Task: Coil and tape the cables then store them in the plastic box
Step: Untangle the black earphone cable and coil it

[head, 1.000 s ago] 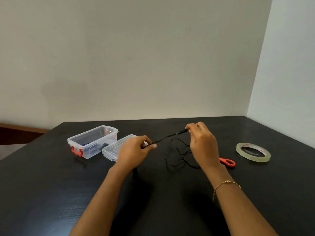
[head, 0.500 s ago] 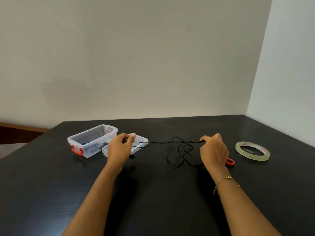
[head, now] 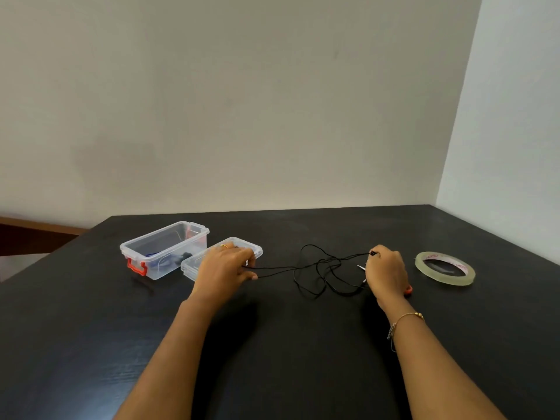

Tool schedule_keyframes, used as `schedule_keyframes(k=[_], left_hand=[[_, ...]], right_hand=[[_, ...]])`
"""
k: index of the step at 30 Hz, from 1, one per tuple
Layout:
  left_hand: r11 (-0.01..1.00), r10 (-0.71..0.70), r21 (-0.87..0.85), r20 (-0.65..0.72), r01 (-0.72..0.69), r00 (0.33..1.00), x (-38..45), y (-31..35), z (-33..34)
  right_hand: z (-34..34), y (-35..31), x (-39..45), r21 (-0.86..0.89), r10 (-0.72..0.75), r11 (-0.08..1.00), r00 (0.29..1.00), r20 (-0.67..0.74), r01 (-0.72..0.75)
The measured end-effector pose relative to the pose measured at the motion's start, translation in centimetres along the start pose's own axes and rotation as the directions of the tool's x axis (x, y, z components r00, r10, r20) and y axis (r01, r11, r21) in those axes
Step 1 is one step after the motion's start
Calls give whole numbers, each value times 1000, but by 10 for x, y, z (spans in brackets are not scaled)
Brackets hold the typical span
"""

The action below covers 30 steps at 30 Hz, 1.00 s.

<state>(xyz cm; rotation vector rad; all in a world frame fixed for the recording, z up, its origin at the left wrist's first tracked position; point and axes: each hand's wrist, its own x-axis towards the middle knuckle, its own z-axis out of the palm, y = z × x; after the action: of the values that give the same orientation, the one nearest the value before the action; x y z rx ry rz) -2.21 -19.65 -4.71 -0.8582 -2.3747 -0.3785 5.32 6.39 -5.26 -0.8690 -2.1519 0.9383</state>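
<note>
Head view: left hand (head: 225, 266) and right hand (head: 386, 269) each pinch the cable (head: 318, 268), stretched left-right over the bench (head: 288, 344); slack loops lie nearer the right hand. Box (head: 165, 248) sits far left.

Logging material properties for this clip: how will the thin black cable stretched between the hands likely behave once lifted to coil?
The black cable is probably very floppy: its slack lies in loose, crossing loops on the table. It looks thin and light, so it may tangle or spring out of a coil. The left hand and right hand pinch it, suggesting little grip force suffices.
</note>
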Motion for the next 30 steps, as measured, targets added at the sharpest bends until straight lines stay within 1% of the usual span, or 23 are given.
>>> schedule_keyframes(k=[1, 2, 3, 4, 5, 6, 7, 8, 9, 10, 11, 13, 14, 17, 19, 21, 22, 23, 24, 25, 27, 29, 30], left_hand=[[999, -17, 39, 15, 16, 1000, 0, 2, 0], [994, -59, 89, 29, 56, 998, 0, 3, 1], [986, -94, 139, 31, 89, 995, -1, 5, 1], [974, -93, 209, 24, 86, 995, -2, 6, 1], [958, -93, 269, -19, 95, 995, -3, 9, 1], [945, -100, 307, -58, 113, 993, -3, 11, 1], [946, -166, 267, -85, 183, 983, -3, 13, 2], [945, -269, 172, -73, 277, 961, -3, 14, 3], [922, -383, 43, -45, 385, 923, -1, 17, 4], [874, -474, -117, 11, 472, 880, 0, 21, 4], [805, -526, -280, 74, 524, 847, 2, 26, 4], [650, -547, -555, 131, 519, 826, 5, 38, 2], [552, -555, -665, 156, 503, 817, 8, 43, 0], [182, -614, -893, 223, 411, 757, 13, 54, -11], [-86, -655, -960, 257, 267, 710, 17, 53, -21], [-346, -676, -927, 353, 144, 646, 18, 46, -30], [-453, -670, -885, 419, 110, 613, 18, 41, -33], [-530, -657, -842, 481, 99, 580, 16, 36, -35], [-577, -645, -810, 533, 108, 548, 15, 31, -35], [-602, -644, -789, 571, 122, 509, 13, 27, -35], [-611, -660, -776, 609, 158, 440, 11, 22, -31], [-569, -688, -791, 608, 225, 396, 10, 19, -28], [-518, -716, -807, 591, 285, 372, 11, 17, -26]], right_hand=[[0, -2, 2, 109, 43, 993, 999, 26, -46], [-1, -6, 3, 253, 88, 962, 993, 72, -104], [-4, -9, 3, 412, 124, 895, 983, 134, -169], [-6, -13, 3, 555, 139, 800, 970, 199, -228], [-7, -15, 2, 657, 131, 703, 958, 255, -271], [-9, -18, 1, 719, 108, 628, 948, 298, -297], [-9, -19, 0, 754, 73, 579, 941, 332, -311], [-9, -20, -2, 774, 32, 551, 934, 355, -313], [-10, -21, -3, 786, -7, 538, 930, 367, -306], [-9, -21, -4, 791, -39, 533, 925, 378, -301], [-9, -21, -5, 793, -61, 530, 920, 388, -299], [-9, -18, -5, 788, -81, 541, 914, 397, -294], [-9, -17, -5, 787, -84, 545, 915, 396, -290], [-10, -14, -5, 793, -115, 532, 903, 414, -296], [-9, -15, -5, 765, -163, 579, 880, 447, -282], [-8, -17, -6, 704, -187, 682, 882, 432, -200], [-8, -18, -7, 678, -197, 720, 893, 404, -148], [-8, -18, -9, 664, -199, 740, 907, 371, -109], [-8, -18, -9, 662, -202, 746, 920, 336, -78], [-6, -17, -9, 658, -208, 752, 931, 299, -44], [-2, -15, -8, 578, -236, 811, 953, 192, 85], [3, -13, -7, 455, -257, 869, 963, 82, 193], [5, -13, -7, 432, -262, 876, 963, 55, 214]])
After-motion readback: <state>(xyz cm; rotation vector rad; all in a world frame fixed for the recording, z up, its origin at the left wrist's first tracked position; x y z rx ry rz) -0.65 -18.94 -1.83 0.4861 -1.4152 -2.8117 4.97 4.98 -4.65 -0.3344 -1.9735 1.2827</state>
